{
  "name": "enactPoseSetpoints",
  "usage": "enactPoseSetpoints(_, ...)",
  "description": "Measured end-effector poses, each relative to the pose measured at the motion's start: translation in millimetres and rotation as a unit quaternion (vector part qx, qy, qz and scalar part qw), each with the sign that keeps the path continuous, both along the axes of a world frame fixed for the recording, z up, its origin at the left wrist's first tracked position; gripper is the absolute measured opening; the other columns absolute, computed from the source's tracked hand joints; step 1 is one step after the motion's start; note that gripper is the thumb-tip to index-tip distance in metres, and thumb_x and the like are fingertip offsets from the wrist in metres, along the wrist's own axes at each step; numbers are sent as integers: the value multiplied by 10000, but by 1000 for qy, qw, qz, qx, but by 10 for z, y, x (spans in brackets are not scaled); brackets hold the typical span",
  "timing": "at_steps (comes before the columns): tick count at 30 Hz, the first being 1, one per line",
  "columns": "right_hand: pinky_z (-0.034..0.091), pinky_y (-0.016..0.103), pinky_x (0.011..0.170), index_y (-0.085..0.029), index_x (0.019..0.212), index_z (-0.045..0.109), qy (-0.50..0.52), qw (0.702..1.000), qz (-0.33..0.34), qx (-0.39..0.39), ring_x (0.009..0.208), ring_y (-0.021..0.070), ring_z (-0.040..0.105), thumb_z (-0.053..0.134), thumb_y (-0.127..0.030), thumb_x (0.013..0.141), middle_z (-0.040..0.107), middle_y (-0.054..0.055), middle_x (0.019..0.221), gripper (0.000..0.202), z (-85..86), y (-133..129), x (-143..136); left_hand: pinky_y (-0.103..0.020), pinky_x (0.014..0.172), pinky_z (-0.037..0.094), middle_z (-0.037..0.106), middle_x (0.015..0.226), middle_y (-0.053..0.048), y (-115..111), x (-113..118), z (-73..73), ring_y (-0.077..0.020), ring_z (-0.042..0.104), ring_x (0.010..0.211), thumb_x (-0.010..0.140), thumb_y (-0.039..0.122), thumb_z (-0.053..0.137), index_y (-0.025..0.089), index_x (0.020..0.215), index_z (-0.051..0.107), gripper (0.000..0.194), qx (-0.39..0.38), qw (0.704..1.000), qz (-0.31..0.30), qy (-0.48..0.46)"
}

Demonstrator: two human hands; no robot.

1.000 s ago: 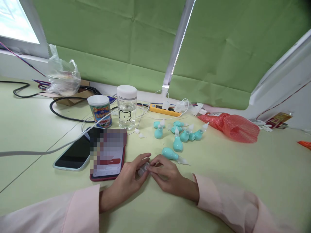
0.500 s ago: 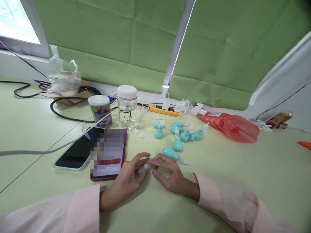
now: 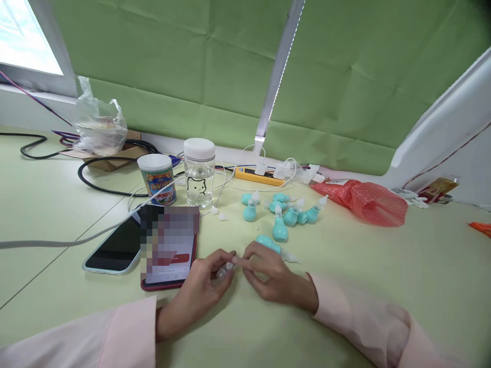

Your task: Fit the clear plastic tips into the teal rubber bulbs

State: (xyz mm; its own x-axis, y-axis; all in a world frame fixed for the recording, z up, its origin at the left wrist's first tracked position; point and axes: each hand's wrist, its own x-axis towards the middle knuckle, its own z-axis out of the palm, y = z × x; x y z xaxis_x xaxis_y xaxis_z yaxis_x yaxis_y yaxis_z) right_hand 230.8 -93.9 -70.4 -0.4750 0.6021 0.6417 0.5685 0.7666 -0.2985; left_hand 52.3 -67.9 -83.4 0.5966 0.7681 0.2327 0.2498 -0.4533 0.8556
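Note:
Between the thumb and fingers of my left hand (image 3: 205, 281) is a small clear plastic piece (image 3: 225, 269). My right hand (image 3: 270, 273) is beside it, its index fingertip touching the piece's right end and its thumb bent below. Just behind my right hand lies a teal bulb (image 3: 268, 243) with a clear pointed tip. Farther back, several teal bulbs with clear tips stand or lie in a cluster, among them an upright one (image 3: 280, 229). Two small white pieces (image 3: 223, 217) rest left of the cluster.
Left of my hands lie a phone in a red case (image 3: 172, 250) and a dark-screened phone (image 3: 115, 250). Behind them stand a snack cup (image 3: 159, 184) and a lidded bottle (image 3: 199, 174). A yellow power strip (image 3: 259, 176) and red bubble wrap (image 3: 368, 202) are farther back.
My right hand's fingers have shifted slightly, the index finger now straighter against the clear piece. My left hand still grips it. The view has moved a little.

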Motion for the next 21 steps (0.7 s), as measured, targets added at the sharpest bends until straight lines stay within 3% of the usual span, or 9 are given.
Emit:
enactPoseSetpoints(2,438,261,562,-256,1032,553,28,997,-45,56,640,136,515,477,-82,745,545,17,699,344,175,78,142,-255,691,487,653,929,-49,-14,-7,-5,-175,620,803,802,158,445,186,908,538,144,40,998,-10,39)
enactPoseSetpoints(5,435,274,590,-202,863,615,5,978,-191,84,635,146,537,492,-135,755,570,29,667,177,459,255,392,-280,810,465,603,1070,-52,-59,-20,12,-186,575,948,791,105,430,204,1068,501,303,128,987,-59,73)
enactPoseSetpoints(8,425,293,616,-166,823,633,-157,929,-335,-23,725,182,551,443,-207,791,599,66,754,197,615,473,581,-314,879,430,567,1105,-49,-92,-22,27,-184,519,1012,793,63,400,223,1133,459,379,197,973,-87,83)
enactPoseSetpoints(10,418,311,629,-147,869,629,-238,888,-386,-82,829,228,540,443,-217,789,600,95,833,214,609,621,655,-334,867,433,553,1092,-57,-94,-18,27,-193,493,1014,786,45,396,221,1112,470,378,214,968,-89,94)
enactPoseSetpoints(13,415,323,646,-121,907,616,-274,872,-389,-113,889,266,523,516,-192,745,594,128,870,203,493,827,718,-362,776,461,550,985,-82,-83,-12,28,-221,491,928,774,49,410,195,1032,513,314,220,963,-79,134)
enactPoseSetpoints(16,424,315,666,-119,905,605,-293,870,-372,-137,862,243,537,591,-174,704,594,123,856,209,361,1000,747,-389,705,466,543,891,-87,-70,-11,40,-230,495,825,791,77,407,184,990,536,260,225,955,-64,180)
enactPoseSetpoints(21,434,316,719,-125,1009,532,-280,884,-350,-131,905,191,514,568,-281,761,533,96,1010,295,219,1221,703,-380,749,454,547,936,-82,-55,-26,70,-227,482,871,844,100,360,197,1137,457,324,213,960,-80,161)
